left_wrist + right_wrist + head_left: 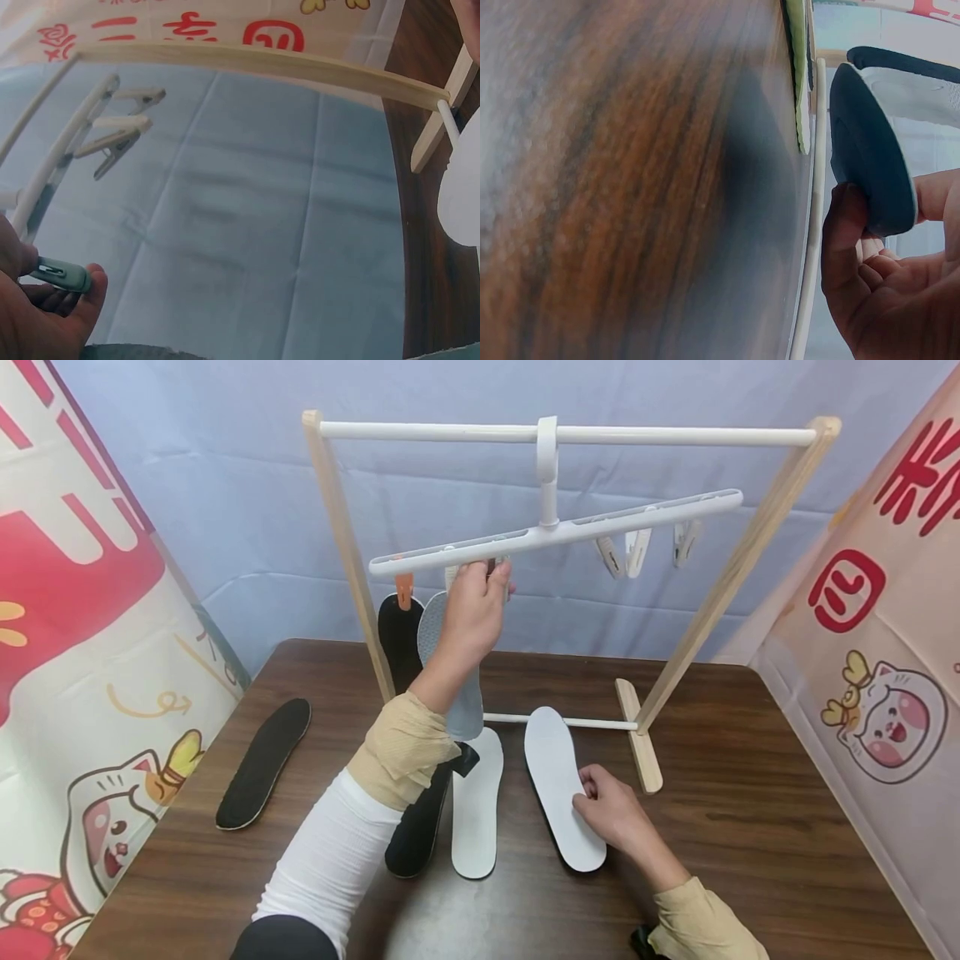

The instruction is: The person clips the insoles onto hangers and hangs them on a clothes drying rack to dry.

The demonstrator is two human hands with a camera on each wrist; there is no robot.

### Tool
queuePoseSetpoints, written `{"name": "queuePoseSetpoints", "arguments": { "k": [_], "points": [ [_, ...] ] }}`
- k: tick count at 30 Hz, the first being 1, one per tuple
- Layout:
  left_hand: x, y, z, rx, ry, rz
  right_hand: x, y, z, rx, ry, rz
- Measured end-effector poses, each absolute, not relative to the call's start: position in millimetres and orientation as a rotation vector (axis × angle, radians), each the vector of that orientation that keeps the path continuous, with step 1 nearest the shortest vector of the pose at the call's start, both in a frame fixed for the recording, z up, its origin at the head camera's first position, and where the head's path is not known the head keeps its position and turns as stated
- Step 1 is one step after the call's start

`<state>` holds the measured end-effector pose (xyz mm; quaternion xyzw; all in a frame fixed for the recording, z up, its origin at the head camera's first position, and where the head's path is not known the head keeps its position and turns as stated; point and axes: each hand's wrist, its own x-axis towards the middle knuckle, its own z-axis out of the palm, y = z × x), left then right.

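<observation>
My left hand (474, 610) is raised under the left half of a white clip hanger (555, 533) and pinches a pale green clothespin (66, 274) between thumb and fingers. Below, over the table, my right hand (611, 806) holds an insole (558, 777) by its right edge. This insole is white on top, and its dark underside shows in the right wrist view. Just beside my left hand hang a black insole (397, 639) from an orange clothespin (404, 592) and a grey insole (467, 702), partly hidden by my wrist.
The hanger hooks over the white bar (450, 433) of a wooden-legged rack (720, 585), tilted with its left end lower. Several white clothespins (636, 553) dangle at its right. On the brown table (750, 827) lie a white insole (477, 810) and black insoles (264, 764).
</observation>
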<state>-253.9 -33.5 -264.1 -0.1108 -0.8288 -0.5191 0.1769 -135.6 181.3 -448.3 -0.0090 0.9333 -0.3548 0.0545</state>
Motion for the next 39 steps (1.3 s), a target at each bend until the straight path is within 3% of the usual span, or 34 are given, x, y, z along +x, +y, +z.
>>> {"name": "queuePoseSetpoints", "arguments": {
  "k": [39],
  "points": [
    [-252.3, -30.0, -263.2, -0.237, -2.220, -1.574, -135.6, 182.6, -449.8, -0.006, 2.841, -1.072]
  ]
}}
